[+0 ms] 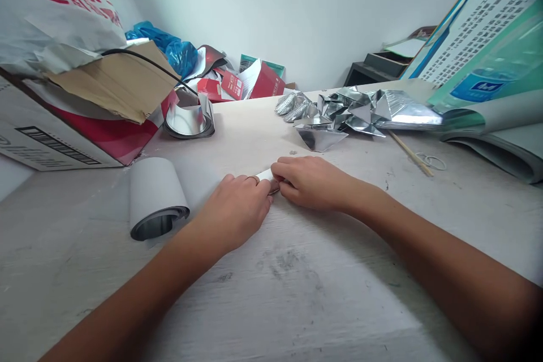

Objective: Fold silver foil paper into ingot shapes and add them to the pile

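Note:
Close together over the middle of the table, my left hand (240, 206) and my right hand (311, 181) both grip a small piece of foil paper (267, 174). Its visible upper part is white, and most of the rest is hidden under my fingers. The fingers of both hands are closed, with the fingertips nearly meeting. A ring shows on my left hand. Left of that hand lies a rolled sheet (155, 189), pale outside and dark silvery inside. Beyond my right hand sits a pile of folded silver foil pieces (352, 110).
A second, silvery roll (190, 120) stands farther back on the left, beside a cardboard box (63, 133) topped by a white plastic bag (55, 5). Red paper scraps (267, 80) lie along the wall. A thin wooden stick (410, 153) and rolled magazine (496, 136) are at right.

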A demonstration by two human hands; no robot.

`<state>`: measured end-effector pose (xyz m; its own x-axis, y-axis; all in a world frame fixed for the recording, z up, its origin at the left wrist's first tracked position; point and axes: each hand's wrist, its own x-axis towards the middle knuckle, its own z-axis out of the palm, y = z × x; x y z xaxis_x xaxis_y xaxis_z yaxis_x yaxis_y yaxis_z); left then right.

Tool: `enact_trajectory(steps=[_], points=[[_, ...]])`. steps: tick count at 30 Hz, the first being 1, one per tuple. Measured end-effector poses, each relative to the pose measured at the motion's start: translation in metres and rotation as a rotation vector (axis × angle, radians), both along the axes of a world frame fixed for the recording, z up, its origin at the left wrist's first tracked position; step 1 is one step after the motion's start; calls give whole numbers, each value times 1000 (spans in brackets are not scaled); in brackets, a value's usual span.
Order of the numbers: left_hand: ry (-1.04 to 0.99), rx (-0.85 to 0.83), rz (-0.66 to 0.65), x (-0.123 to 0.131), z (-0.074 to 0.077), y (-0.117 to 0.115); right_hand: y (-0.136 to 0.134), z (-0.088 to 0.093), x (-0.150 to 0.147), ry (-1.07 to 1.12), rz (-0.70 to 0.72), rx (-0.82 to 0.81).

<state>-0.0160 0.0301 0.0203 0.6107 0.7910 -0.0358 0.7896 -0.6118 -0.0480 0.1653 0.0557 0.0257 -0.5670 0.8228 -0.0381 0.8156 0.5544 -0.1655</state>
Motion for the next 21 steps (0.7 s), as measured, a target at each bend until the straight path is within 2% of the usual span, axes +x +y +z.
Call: enact_trajectory(steps=[21], points=[[2,13,-3,-1,-2,0,1,-1,1,27,7,2]])
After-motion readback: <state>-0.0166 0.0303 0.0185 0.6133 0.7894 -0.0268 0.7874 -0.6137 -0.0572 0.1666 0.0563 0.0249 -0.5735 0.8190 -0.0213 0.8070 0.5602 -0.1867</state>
